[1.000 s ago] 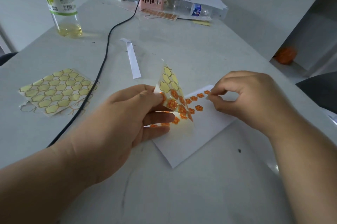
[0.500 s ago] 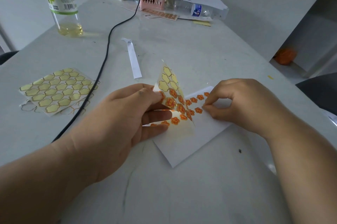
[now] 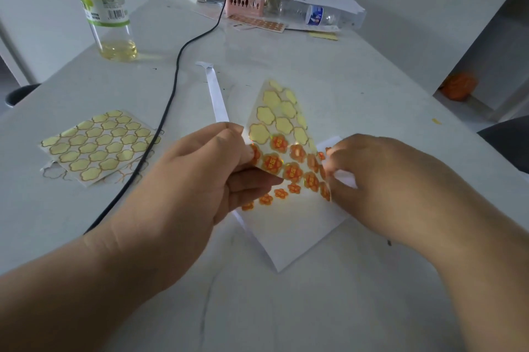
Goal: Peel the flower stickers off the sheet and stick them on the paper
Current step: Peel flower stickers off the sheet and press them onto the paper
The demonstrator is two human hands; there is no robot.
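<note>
Your left hand (image 3: 200, 180) pinches the sticker sheet (image 3: 283, 140) upright at frame centre, over the white paper (image 3: 289, 234); your right hand (image 3: 380, 180) fingertips close at its lower right edge, orange flower stickers (image 3: 292, 171) immediately left of them

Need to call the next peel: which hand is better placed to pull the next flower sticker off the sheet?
Right, probably. The right hand has its fingertips at the lower right edge of the sticker sheet, by the orange flower stickers. The left hand is occupied holding that sheet up over the paper.
</note>
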